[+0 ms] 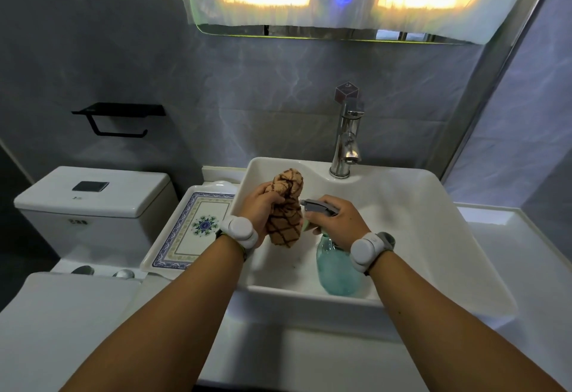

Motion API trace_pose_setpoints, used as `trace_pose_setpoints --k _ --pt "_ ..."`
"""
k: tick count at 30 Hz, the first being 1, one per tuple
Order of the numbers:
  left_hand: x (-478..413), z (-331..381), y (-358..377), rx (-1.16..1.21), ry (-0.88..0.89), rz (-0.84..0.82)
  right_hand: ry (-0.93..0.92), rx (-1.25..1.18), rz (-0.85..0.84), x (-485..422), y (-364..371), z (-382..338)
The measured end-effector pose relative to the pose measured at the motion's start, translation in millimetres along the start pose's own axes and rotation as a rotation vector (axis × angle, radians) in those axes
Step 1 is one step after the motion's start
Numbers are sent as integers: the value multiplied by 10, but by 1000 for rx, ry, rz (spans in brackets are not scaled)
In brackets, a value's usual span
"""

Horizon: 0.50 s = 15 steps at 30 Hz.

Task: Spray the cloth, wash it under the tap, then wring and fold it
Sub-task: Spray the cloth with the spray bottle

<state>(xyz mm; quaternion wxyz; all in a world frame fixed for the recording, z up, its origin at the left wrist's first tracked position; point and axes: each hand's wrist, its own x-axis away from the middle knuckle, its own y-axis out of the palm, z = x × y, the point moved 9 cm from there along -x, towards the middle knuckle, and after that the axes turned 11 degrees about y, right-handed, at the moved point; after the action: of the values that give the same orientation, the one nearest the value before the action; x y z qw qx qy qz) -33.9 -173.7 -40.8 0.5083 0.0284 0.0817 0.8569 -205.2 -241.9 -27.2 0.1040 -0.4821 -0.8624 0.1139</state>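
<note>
A brown checked cloth (286, 210) hangs bunched over the white sink (433, 230), gripped around its middle by my left hand (263, 210). My right hand (339, 221) holds a clear blue-green spray bottle (337, 271) by its neck, fingers around the grey trigger head. The grey nozzle points left at the cloth, almost touching it. The chrome tap (346, 144) stands at the back of the sink, and no water shows under it. Both wrists wear white bands.
A patterned white tray (193, 230) lies left of the sink. Farther left are a toilet cistern (93, 193) and the closed toilet lid (62, 323). A black paper holder (119, 117) hangs on the wall. White counter (520, 252) extends right of the sink.
</note>
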Motion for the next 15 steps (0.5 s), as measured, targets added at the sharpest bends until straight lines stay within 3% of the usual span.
trace_pose_setpoints --k 15 --pt "111 242 -73 -5 33 10 31 -31 12 112 -95 -132"
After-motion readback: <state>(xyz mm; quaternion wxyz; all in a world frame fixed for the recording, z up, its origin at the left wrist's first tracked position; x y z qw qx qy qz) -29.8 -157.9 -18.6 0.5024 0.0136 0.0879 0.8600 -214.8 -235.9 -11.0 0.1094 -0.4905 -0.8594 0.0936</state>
